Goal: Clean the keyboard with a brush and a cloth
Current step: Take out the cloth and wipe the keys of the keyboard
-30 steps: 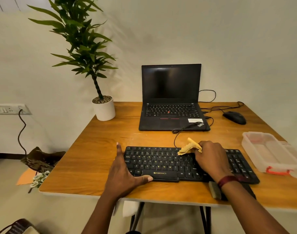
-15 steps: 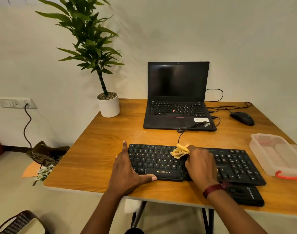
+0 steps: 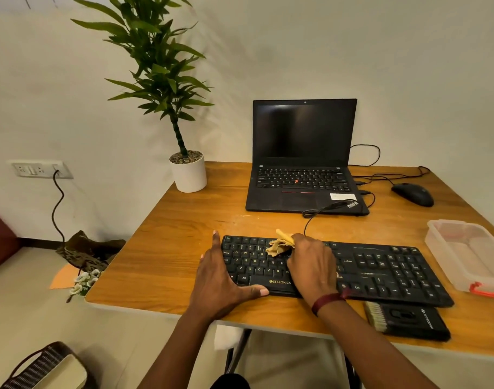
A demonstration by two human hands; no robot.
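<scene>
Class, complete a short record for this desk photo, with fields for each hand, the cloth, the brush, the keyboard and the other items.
left hand: flat, fingers straight, bracing the keyboard at its left end
right hand: grips the yellow cloth on the keys
yellow cloth: bunched, on the left-centre keys
keyboard: black, near the desk front edge
brush: black, on the desk before the keyboard, untouched
others: open laptop, mouse, clear plastic container, potted plant

The keyboard (image 3: 380, 270) is black with white key legends, the cloth (image 3: 279, 245) tan-yellow, and the brush (image 3: 408, 321) black with pale bristles. The table (image 3: 184, 248) shows orange-brown wood grain. The laptop (image 3: 302, 197) and mouse (image 3: 413, 193) are black, the pot (image 3: 189, 175) white under green leaves (image 3: 156, 66), the box (image 3: 465, 248) clear with a red-orange clasp, and the wristband (image 3: 326, 301) dark red.
</scene>
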